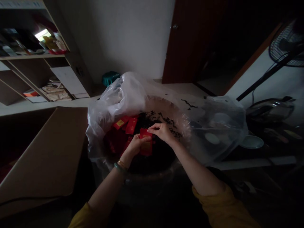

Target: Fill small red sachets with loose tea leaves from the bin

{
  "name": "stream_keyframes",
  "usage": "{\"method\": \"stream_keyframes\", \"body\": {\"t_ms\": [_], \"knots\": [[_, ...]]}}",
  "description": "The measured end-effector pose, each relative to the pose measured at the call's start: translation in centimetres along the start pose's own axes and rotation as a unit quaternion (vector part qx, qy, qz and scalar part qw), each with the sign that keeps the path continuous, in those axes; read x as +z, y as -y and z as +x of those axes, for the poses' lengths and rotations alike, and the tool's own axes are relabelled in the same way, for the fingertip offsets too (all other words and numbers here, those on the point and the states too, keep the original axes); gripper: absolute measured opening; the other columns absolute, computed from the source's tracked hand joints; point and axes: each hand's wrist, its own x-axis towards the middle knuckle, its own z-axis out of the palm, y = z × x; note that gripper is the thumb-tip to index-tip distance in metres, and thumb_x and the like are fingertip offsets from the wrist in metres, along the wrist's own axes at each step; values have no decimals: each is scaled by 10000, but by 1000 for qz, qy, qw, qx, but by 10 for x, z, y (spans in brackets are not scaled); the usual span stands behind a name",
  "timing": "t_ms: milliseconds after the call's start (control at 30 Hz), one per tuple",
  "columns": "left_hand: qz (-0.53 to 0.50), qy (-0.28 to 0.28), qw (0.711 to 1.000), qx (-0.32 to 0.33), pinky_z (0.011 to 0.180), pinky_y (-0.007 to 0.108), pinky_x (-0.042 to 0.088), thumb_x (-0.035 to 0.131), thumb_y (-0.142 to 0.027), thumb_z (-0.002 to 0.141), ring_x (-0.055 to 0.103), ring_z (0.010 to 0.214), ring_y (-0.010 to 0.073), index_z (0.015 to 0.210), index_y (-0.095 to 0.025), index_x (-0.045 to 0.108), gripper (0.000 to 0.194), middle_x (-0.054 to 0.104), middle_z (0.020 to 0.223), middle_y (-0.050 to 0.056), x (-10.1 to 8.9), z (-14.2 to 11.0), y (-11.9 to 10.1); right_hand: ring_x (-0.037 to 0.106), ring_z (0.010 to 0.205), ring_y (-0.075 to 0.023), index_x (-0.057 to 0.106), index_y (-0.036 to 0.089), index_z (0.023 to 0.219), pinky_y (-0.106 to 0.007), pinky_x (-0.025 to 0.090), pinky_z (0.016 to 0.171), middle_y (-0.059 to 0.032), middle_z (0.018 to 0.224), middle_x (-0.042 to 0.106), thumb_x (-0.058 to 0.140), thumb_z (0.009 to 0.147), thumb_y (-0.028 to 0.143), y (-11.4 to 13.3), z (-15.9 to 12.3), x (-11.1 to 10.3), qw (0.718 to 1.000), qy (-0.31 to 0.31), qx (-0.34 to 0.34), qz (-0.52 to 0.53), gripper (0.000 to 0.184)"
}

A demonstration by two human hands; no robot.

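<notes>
My left hand (136,145) is closed around a small red packet (146,147), held upright over a large round basket (166,104) lined with clear plastic. My right hand (161,130) pinches the packet's top edge with its fingertips. Dark loose leaves (163,122) lie in the basket beneath both hands. More red packets (125,124) are piled in the basket's left side, just beyond my left hand. A green bangle and a gold bracelet sit on my left wrist.
A clear plastic bag (123,95) bunches up around the basket. An open cardboard box (45,152) stands at the left. Wooden shelves (35,63) fill the upper left. A fan (287,44), a metal pot (270,109) and a dish (251,142) sit on the right.
</notes>
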Motion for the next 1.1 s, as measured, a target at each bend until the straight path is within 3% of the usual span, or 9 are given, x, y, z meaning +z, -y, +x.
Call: {"method": "stream_keyframes", "body": {"t_ms": [133, 233, 333, 467, 633, 800, 1000, 1100], "knots": [[-16, -27, 999, -9, 558, 280, 544, 887, -305, 445, 687, 649, 218, 829, -107, 667, 485, 720, 876, 99, -1, 3, -1, 659, 785, -154, 662, 174, 1106, -270, 520, 685, -78, 992, 710, 557, 825, 301, -37, 11, -41, 998, -45, 44, -23, 326], [-21, -38, 999, -5, 551, 279, 551, 884, -293, 463, 692, 666, 223, 842, -107, 663, 477, 716, 934, 115, -6, 3, -1, 664, 859, -193, 640, 154, 1134, -337, 520, 777, -109, 1032, 696, 668, 702, 145, -73, 7, -66, 980, -23, 96, -174, 433], [-20, -42, 999, -12, 549, 281, 553, 877, -280, 483, 695, 677, 228, 863, -105, 662, 470, 712, 956, 128, -9, 3, 1, 665, 865, -239, 692, 167, 998, -368, 510, 798, -87, 948, 716, 752, 566, 96, -98, -2, -68, 973, 15, 102, -204, 442], [-10, -36, 999, -18, 543, 277, 548, 871, -277, 491, 697, 683, 230, 860, -101, 664, 458, 711, 960, 129, -9, 3, 3, 643, 931, -249, 685, 164, 981, -361, 472, 857, -74, 972, 708, 751, 604, 175, -108, -3, -53, 970, 35, 88, -225, 383], [-4, -26, 999, -18, 553, 291, 550, 878, -293, 475, 695, 669, 231, 877, -104, 665, 493, 713, 943, 123, -10, 3, 2, 647, 853, -226, 672, 118, 934, -327, 488, 785, -80, 918, 701, 765, 585, 200, -112, 4, -45, 968, 41, 107, -223, 371], [-8, -29, 999, -16, 555, 281, 549, 879, -295, 478, 693, 664, 221, 881, -104, 664, 495, 712, 945, 128, -11, 2, 1, 637, 898, -195, 621, 97, 1083, -294, 490, 788, -110, 1049, 678, 754, 609, 171, -106, 3, -45, 973, 21, 111, -200, 498], [8, -24, 1000, -15, 550, 290, 544, 884, -316, 458, 687, 652, 224, 861, -110, 664, 503, 714, 916, 121, -11, -1, -2, 561, 521, -111, 594, 141, 1221, -241, 456, 491, -55, 923, 709, 674, 731, 420, -62, 2, -60, 989, 4, 122, -81, 569], [17, -12, 1000, -6, 562, 276, 533, 881, -322, 469, 680, 627, 211, 831, -104, 674, 470, 717, 820, 106, -10, -1, 0, 591, 534, -126, 656, 202, 1155, -253, 482, 522, -14, 872, 723, 715, 684, 449, -31, -1, -53, 992, 58, 81, -72, 535]]}}
